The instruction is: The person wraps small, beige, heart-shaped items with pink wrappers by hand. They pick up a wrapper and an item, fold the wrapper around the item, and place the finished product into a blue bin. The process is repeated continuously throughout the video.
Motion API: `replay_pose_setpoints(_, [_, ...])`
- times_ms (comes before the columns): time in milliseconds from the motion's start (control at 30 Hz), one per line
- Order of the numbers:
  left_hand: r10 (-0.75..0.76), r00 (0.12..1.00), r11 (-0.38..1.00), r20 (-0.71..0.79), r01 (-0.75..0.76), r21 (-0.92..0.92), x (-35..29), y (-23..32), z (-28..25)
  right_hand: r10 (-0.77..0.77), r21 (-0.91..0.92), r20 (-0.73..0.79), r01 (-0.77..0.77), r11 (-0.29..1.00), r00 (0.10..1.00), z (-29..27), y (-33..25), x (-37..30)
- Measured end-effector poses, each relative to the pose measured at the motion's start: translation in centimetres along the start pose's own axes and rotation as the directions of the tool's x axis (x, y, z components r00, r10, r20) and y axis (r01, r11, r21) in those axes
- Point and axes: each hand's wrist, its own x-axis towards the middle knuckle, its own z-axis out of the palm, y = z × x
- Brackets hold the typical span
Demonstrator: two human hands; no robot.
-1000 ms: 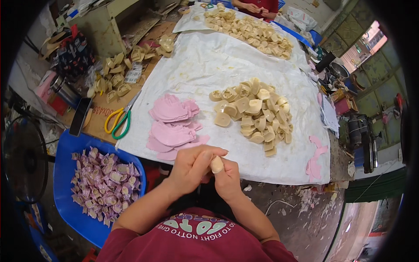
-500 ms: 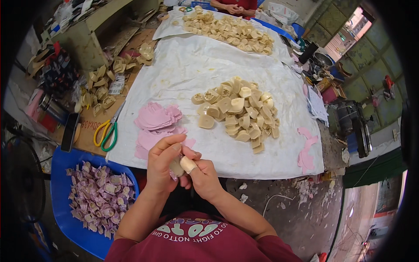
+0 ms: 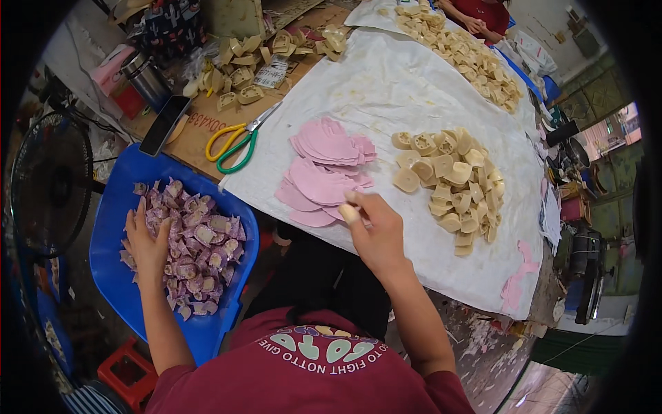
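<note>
My left hand [image 3: 147,241] is open, fingers spread, over the heap of small purple-and-cream covered pieces [image 3: 200,255] in the blue plastic tub [image 3: 110,248]. I see nothing held in it. At the table's near edge my right hand [image 3: 378,231] reaches to the stacked pink cut-out sheets [image 3: 321,183]. Its thumb wears a cream cover [image 3: 349,213]; thumb and index finger are bent and slightly apart at the sheets' edge, with nothing visible between them. Right of the sheets lies a pile of beige moulded heel-shaped pieces [image 3: 455,183].
Scissors [image 3: 234,145] with yellow and green handles lie left of the sheets, near a phone [image 3: 164,124] and a steel flask [image 3: 146,81]. More beige pieces [image 3: 458,52] cover the far table, where another person's hands [image 3: 474,26] rest. A fan [image 3: 52,183] stands left.
My hands have parted. The left went from a grey-beige piece between both hands to the tub, now without it; the right moved to the pink sheets. The view has turned left.
</note>
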Motion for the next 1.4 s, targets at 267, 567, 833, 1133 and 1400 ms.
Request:
replay_pose_setpoints(267, [0.4, 0.879, 0.724, -0.258, -0.476, -0.499, -1.1, 11.8, 2.0, -0.035, -0.177, 0.117, 0.055, 0.983, 0.992, 3.9, 1.5, 3.6])
replay_pose_setpoints(567, [0.717, 0.604, 0.252, -0.348, -0.69, -0.678, -6.2, 20.3, 4.4, 0.298, 0.146, 0.136, -0.317, 0.937, 0.945, 3.4, 3.3, 4.1])
replay_pose_setpoints(833, [0.631, 0.756, 0.188, -0.173, -0.366, -0.911, -8.0, 21.0, 2.0, 0.14, 0.317, -0.237, -0.06, 0.946, 0.961, -1.7, 3.4, 1.7])
replay_pose_setpoints(1133, [0.65, 0.508, -0.078, 0.565, 0.785, -0.615, -6.3, 22.9, 0.9, -0.072, -0.439, -0.07, 0.035, 0.898, 0.995, -5.5, 5.6, 4.0])
replay_pose_setpoints(1400, [0.635, 0.58, -0.225, 0.51, 0.771, -0.596, -5.7, 22.9, 0.6, 0.126, -0.61, 0.017, -0.089, 0.787, 0.992, -6.1, 7.3, 2.8])
